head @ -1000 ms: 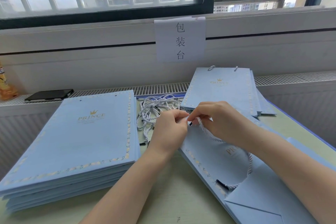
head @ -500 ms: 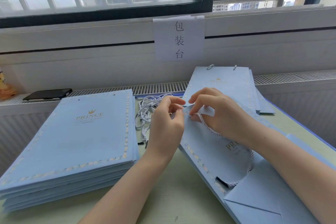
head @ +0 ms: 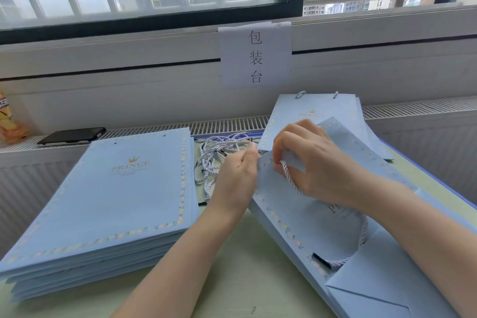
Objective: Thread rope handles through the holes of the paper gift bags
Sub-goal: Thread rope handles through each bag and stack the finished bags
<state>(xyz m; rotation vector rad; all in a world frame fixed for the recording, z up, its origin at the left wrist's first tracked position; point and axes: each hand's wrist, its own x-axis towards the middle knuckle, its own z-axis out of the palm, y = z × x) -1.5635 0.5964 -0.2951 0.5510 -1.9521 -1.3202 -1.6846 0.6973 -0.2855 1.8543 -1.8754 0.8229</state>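
Over the last second the top flap of the gift bag [head: 304,214] being worked on has come up off its face; its lifted edge now stands toward 12 o'clock behind the right hand [head: 317,162]. That hand has risen from lying flat over the bag mouth and now arches over the rope [head: 291,178]. The left hand [head: 238,175] has gone from a fingertip pinch through a raised, opened pose to gripping the bag's corner at 9 o'clock of the right hand.

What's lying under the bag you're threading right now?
More flat blue bags show as layered edges under the bag being threaded, resting on the table. How many is hidden; the bag and right hand cover the rest.
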